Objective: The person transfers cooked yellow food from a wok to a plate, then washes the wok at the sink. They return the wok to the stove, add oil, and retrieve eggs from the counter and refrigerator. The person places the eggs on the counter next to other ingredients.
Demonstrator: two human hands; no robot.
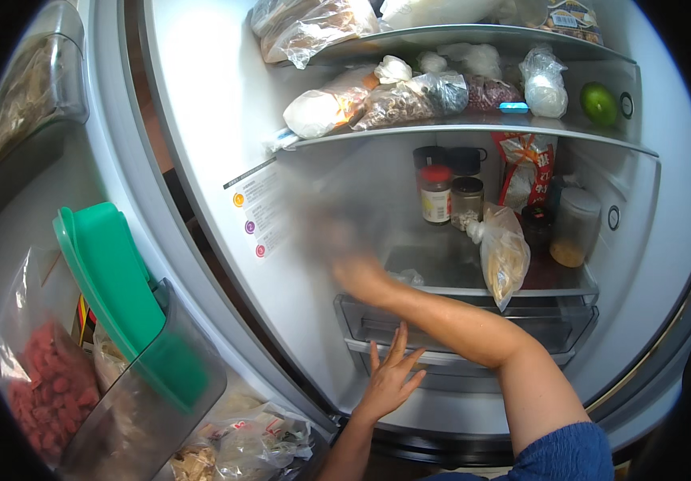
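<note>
My right arm crosses from the lower right into the fridge, and my right hand (354,270) is at the left side of the lower compartment, above the glass shelf (435,261). A blurred patch covers its fingers, so whether it holds anything is hidden. Lower down, my left hand (390,382) has its fingers spread with nothing in them, in front of the clear drawers (471,327). A knotted plastic bag of pale food (504,255) hangs over the shelf's front edge. Behind it stand a red-lidded jar (435,195) and a black-lidded glass jar (467,204).
A plastic canister (576,228) and a red-and-silver packet (525,171) stand at the right. Several bagged foods and a green fruit (599,103) fill the shelf above. On the open door at left, a bin (141,415) holds a green plastic container (111,270) and a bag of red dried fruit (51,385).
</note>
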